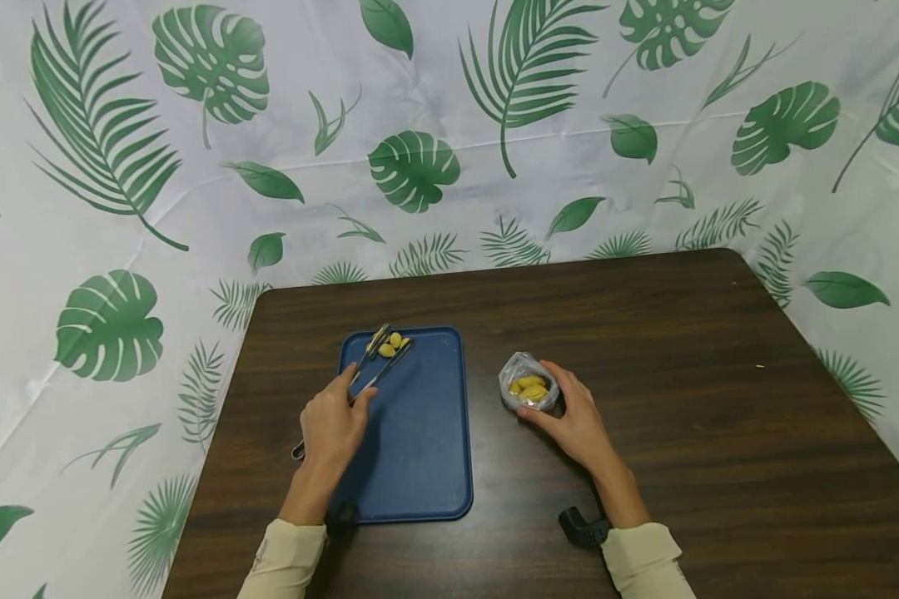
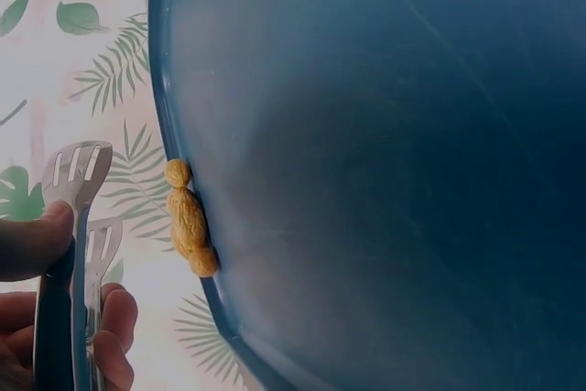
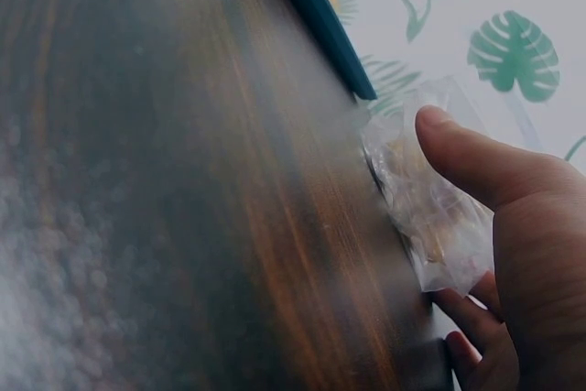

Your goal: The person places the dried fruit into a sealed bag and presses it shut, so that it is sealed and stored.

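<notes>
My left hand (image 1: 335, 426) holds metal tongs (image 1: 391, 363) between thumb and fingers, above the left side of a blue tray (image 1: 412, 453). The two arms of the tongs stand apart, their slotted heads reaching over several peanuts (image 1: 386, 350) at the tray's far end. In the left wrist view those peanuts (image 2: 188, 222) lie in their shells near the rim, with nothing between the tong heads (image 2: 78, 171). On the table to the right, my right hand (image 1: 575, 423) grips a clear plastic bag (image 3: 430, 185), thumb on the near side. Its mouth is open, showing yellowish peanuts (image 1: 530, 388) inside.
The dark wood table (image 1: 682, 399) extends well to the right of the bag. A small pale scrap (image 1: 760, 366) lies there. Behind and at the sides hangs a white cloth (image 1: 330, 200) with green leaves. A black strap device (image 1: 584, 527) sits at the right wrist.
</notes>
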`<act>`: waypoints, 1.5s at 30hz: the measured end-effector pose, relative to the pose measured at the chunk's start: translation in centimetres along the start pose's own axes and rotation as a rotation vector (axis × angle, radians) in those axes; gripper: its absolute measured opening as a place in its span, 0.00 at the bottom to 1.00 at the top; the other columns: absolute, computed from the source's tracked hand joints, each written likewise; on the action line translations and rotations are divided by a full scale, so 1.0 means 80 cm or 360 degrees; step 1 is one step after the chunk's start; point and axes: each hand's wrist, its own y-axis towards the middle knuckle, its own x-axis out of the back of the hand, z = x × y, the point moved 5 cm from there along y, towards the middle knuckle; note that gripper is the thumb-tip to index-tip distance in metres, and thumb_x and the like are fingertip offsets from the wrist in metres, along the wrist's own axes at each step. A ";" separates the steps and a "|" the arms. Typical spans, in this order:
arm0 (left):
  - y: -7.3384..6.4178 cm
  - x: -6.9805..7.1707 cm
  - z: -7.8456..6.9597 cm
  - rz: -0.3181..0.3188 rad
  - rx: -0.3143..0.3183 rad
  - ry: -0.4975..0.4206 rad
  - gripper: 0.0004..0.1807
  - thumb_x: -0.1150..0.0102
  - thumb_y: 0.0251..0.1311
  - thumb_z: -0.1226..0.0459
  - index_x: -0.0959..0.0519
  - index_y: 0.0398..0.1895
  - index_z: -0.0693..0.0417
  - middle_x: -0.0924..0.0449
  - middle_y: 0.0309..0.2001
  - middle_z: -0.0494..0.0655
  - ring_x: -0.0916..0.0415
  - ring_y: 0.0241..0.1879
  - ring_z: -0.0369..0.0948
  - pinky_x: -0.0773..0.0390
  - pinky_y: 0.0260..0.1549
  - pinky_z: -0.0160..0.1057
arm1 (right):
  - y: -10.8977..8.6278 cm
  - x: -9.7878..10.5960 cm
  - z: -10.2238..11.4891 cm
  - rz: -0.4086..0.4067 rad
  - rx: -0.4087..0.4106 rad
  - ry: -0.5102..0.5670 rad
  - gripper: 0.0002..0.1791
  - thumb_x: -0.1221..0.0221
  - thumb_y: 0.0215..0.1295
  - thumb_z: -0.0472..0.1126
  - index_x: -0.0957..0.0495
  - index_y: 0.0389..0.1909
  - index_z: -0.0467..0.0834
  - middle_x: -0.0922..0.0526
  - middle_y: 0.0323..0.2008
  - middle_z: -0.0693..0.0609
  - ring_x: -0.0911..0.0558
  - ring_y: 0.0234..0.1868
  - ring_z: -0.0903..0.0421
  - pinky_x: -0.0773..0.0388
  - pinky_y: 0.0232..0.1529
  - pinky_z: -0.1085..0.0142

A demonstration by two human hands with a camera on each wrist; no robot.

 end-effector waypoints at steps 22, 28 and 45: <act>0.006 -0.009 0.019 0.0092 0.0079 0.0098 0.29 0.29 0.64 0.57 0.20 0.64 0.63 0.15 0.56 0.65 0.13 0.40 0.63 0.18 0.34 0.62 | -0.003 -0.002 0.001 0.0006 -0.0028 -0.0011 0.47 0.26 0.59 0.58 0.36 0.77 0.53 0.29 0.72 0.43 0.33 0.72 0.36 0.38 0.67 0.30; 0.008 -0.013 0.024 0.0144 0.0106 0.0146 0.29 0.30 0.64 0.55 0.20 0.64 0.62 0.16 0.57 0.64 0.13 0.41 0.63 0.18 0.35 0.62 | -0.003 -0.001 0.003 0.0006 -0.0010 0.0002 0.48 0.26 0.58 0.58 0.36 0.77 0.52 0.28 0.71 0.43 0.32 0.71 0.36 0.38 0.68 0.31; 0.012 -0.011 0.022 0.0141 0.0072 0.0161 0.24 0.29 0.63 0.58 0.17 0.60 0.60 0.12 0.50 0.63 0.14 0.38 0.64 0.19 0.34 0.64 | -0.001 0.000 0.002 -0.0016 0.0023 -0.0005 0.48 0.25 0.58 0.57 0.36 0.76 0.52 0.28 0.71 0.42 0.32 0.71 0.35 0.38 0.67 0.30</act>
